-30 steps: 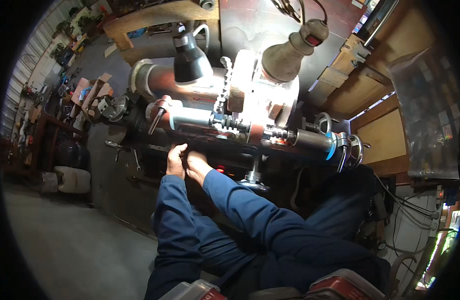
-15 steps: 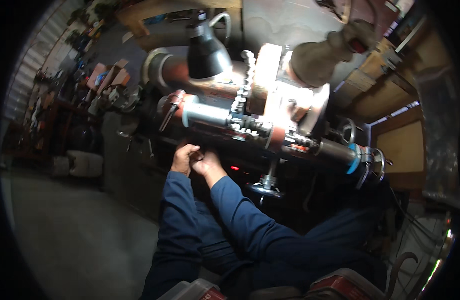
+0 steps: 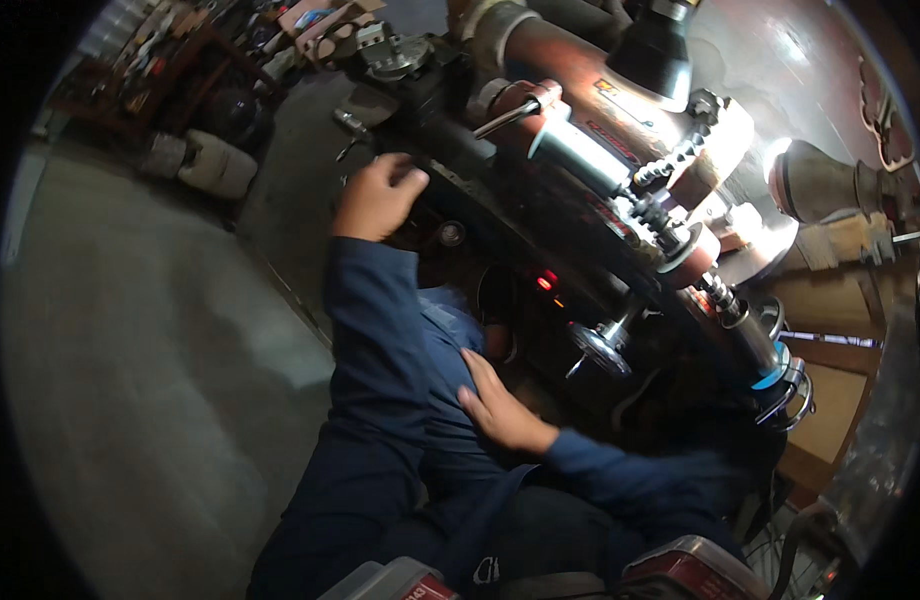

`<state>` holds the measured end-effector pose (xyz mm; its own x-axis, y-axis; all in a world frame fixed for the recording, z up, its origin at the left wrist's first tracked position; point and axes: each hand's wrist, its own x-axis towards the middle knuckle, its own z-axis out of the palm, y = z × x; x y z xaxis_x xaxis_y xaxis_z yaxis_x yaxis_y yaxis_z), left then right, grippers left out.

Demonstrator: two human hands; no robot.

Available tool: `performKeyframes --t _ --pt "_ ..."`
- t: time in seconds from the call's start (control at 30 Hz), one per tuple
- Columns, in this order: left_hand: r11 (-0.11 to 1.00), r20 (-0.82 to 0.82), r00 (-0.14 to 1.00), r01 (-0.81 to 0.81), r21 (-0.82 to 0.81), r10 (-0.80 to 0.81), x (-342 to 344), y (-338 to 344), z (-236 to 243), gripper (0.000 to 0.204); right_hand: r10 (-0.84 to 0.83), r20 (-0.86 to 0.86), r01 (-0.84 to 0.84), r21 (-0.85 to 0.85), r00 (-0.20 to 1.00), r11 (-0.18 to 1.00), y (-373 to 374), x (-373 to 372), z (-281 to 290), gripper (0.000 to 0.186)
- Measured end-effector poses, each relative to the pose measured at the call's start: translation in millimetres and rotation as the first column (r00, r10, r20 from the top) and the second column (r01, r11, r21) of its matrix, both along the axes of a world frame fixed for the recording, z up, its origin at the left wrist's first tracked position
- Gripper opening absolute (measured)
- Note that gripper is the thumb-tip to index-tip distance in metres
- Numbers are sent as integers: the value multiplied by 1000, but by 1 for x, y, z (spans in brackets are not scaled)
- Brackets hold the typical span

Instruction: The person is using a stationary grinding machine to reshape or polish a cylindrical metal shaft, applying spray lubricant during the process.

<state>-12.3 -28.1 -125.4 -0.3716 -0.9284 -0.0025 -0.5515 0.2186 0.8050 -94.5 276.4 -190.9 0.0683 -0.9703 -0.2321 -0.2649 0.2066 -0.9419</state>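
My left hand [image 3: 378, 195] is raised by the left end of the machine's dark front, below a steel lever [image 3: 505, 118]; its fingers are loosely bent and apart, with nothing visible in them. My right hand [image 3: 505, 410] lies open on my blue-trousered leg. The machine carries a steel cylinder [image 3: 590, 155], a camshaft-like shaft with lobes [image 3: 665, 225] and a second cylinder with a blue band [image 3: 768, 372]. Black lamp [image 3: 648, 55] and segmented hose [image 3: 670, 160] hang over them. A chrome handwheel [image 3: 598, 350] juts from the front, right of a small red light [image 3: 546, 280].
A cluttered rack [image 3: 140, 90], cardboard boxes [image 3: 320, 20] and a pale jerrycan [image 3: 215, 165] are at the back left. Concrete floor [image 3: 150, 350] lies to my left. At right are a beige lamp [image 3: 820, 180], wooden boards [image 3: 825, 420] and hanging plastic sheet [image 3: 870, 480].
My hands, together under the machine before, have parted: the left is higher, the right has dropped back to my leg. The view has turned, so the machine now sits higher and further right.
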Motion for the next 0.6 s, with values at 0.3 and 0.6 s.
performKeyframes --t 0.3,0.6 --pt "898 117 891 -441 -9 439 164 54 -162 29 260 -290 -125 414 921 902 158 -109 27 63" --pt "960 731 645 -275 -50 223 217 131 -327 43 -6 -966 10 -4 258 1000 274 -230 68 36"
